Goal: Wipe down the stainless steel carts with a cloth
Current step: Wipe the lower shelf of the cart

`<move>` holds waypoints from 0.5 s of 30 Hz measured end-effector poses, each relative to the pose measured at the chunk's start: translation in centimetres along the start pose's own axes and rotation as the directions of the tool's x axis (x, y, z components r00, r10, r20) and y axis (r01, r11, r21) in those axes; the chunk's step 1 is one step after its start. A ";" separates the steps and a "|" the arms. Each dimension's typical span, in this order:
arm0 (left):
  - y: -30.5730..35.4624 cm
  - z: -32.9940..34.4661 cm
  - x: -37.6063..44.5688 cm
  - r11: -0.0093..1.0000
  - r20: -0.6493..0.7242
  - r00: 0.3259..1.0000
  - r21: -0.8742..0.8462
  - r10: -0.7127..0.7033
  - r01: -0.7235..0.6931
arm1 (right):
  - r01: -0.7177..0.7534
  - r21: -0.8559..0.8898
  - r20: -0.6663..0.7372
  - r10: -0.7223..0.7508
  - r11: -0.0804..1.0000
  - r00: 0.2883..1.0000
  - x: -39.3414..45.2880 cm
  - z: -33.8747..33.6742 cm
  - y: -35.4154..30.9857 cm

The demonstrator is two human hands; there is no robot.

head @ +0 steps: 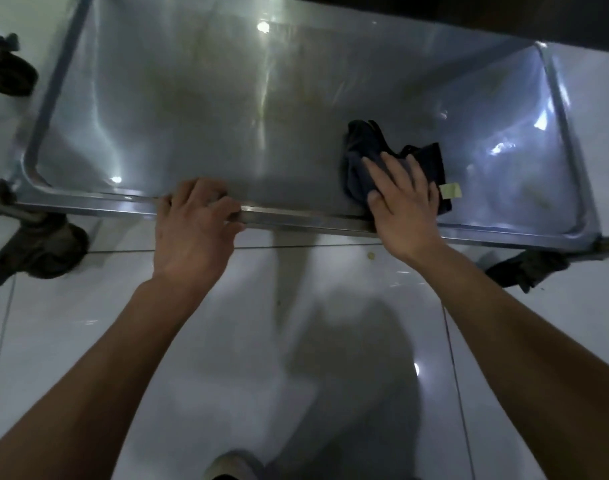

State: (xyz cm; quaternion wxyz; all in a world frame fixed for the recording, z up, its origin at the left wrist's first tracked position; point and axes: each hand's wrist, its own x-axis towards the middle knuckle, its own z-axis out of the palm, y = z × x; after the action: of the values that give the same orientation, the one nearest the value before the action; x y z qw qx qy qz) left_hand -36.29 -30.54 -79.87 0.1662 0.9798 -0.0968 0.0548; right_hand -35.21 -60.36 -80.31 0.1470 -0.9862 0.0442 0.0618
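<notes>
The low shelf of a stainless steel cart (pixel 226 109) fills the upper part of the head view, its raised rim running across the middle. A dark crumpled cloth (pixel 368 140) with a pale tag lies on the shelf near the front rim, right of centre. My right hand (pixel 403 202) presses flat on the cloth with straight fingers. My left hand (pixel 195 220) grips the front rim, its fingers curled over the edge into the shelf. Faint yellowish smears show on the steel farther back.
Dark caster wheels stand at the cart's corners, at the near left (pixel 39 251), far left (pixel 8 67) and near right (pixel 528 268). White glossy floor tiles (pixel 261 341) lie below. A shoe tip (pixel 233 465) shows at the bottom edge. A dark upper shelf edge (pixel 503 15) overhangs at top right.
</notes>
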 end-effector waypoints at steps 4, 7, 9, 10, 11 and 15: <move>0.0 -0.3 -0.1 1.000 0.029 1.000 0.003 -0.012 0.012 | -0.009 0.043 -0.051 0.011 0.999 0.999 -0.3 0.3 -1.5; 0.3 -0.3 -0.2 1.000 0.036 0.999 0.011 -0.017 0.017 | -0.028 0.177 -0.115 0.049 0.984 0.992 -0.5 0.6 -2.4; 0.5 -0.2 -0.3 0.999 0.046 0.999 0.032 -0.010 0.008 | -0.041 0.235 -0.160 0.080 0.971 0.984 -0.2 0.9 -3.4; 0.6 -0.3 -0.3 0.999 0.057 0.998 0.042 -0.012 0.010 | -0.045 0.243 -0.172 0.089 0.969 0.981 0.0 1.0 -4.1; 0.5 -0.4 -0.3 0.999 0.070 0.997 0.046 -0.016 0.013 | -0.047 0.247 -0.174 0.092 0.968 0.980 0.2 1.1 -4.8; -0.7 -1.5 0.1 0.999 0.066 0.997 0.007 0.030 -0.031 | -0.002 0.251 -0.122 0.034 0.968 0.992 1.4 1.6 -7.8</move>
State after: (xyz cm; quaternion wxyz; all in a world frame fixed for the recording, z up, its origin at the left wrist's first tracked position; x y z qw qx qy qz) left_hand -36.18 -29.36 -78.64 0.1583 0.9801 -0.1170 0.0256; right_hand -33.14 -52.54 -79.77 0.2666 -0.9613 0.0696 -0.0050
